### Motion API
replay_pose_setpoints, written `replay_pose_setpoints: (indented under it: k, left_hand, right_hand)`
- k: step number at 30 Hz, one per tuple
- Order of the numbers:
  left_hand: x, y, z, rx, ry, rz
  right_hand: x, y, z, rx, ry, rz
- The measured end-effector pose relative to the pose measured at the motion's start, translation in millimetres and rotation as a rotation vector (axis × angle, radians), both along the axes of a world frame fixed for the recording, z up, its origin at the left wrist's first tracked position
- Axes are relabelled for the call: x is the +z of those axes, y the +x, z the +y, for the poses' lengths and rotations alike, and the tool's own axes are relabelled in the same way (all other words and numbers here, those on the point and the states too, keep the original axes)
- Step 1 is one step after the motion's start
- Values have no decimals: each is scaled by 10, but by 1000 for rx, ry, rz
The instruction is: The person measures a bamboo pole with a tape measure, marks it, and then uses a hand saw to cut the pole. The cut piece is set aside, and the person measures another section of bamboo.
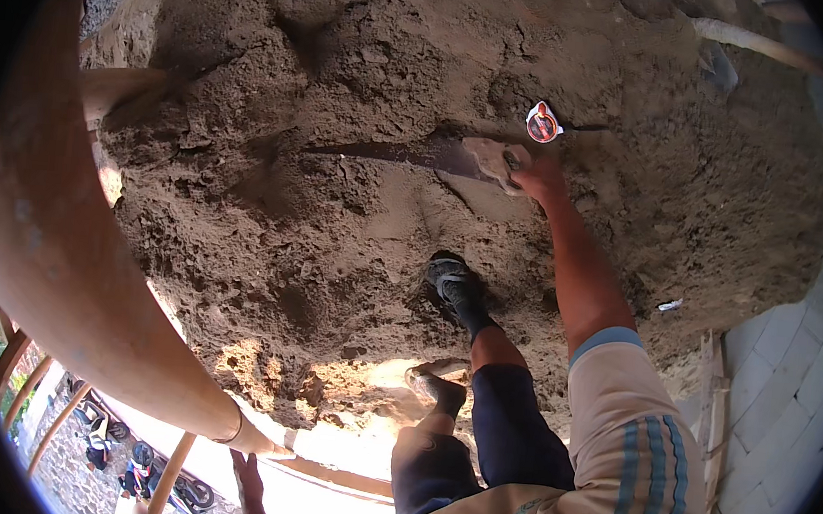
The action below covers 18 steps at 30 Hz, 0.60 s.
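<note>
My right hand [537, 178] grips the light wooden handle of a handsaw [455, 157]. Its dark blade points left across the loose brown soil [338, 266], and the tip looks close to the ground. At the lower left, my left hand [246, 482] reaches up against the underside of a thick bamboo pole [104, 291]. That pole runs large and close to the camera, from the upper left down to the bottom middle. Whether my left fingers close around it cannot be made out.
A plastic cup lid [542, 125] lies on the soil beyond my right hand. A small wrapper [669, 305] lies to the right. Wooden boards [714, 418] lean by a pale block wall [777, 402]. People and motorbikes [194, 492] are on the paving at lower left.
</note>
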<state>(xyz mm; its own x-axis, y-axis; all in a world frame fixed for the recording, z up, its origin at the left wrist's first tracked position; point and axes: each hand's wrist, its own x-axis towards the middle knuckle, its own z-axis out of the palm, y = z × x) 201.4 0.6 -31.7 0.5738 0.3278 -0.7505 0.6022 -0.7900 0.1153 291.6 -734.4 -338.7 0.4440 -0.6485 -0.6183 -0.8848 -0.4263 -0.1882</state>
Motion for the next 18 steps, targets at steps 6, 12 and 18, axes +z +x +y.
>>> replay_pose_setpoints:
  k: [6, 12, 18]
  left_hand:
    - [-87, -157, 313, -62, -84, -51]
    - [-172, -196, 391, -91, -98, -146]
    - [-602, -393, 788, -382, -227, -530]
  right_hand:
    - [1415, -272, 337, -373, 684, -326]
    - [2790, -1116, 1110, 41, 381, -298]
    - [3581, -2425, 2209, 113, -100, -174]
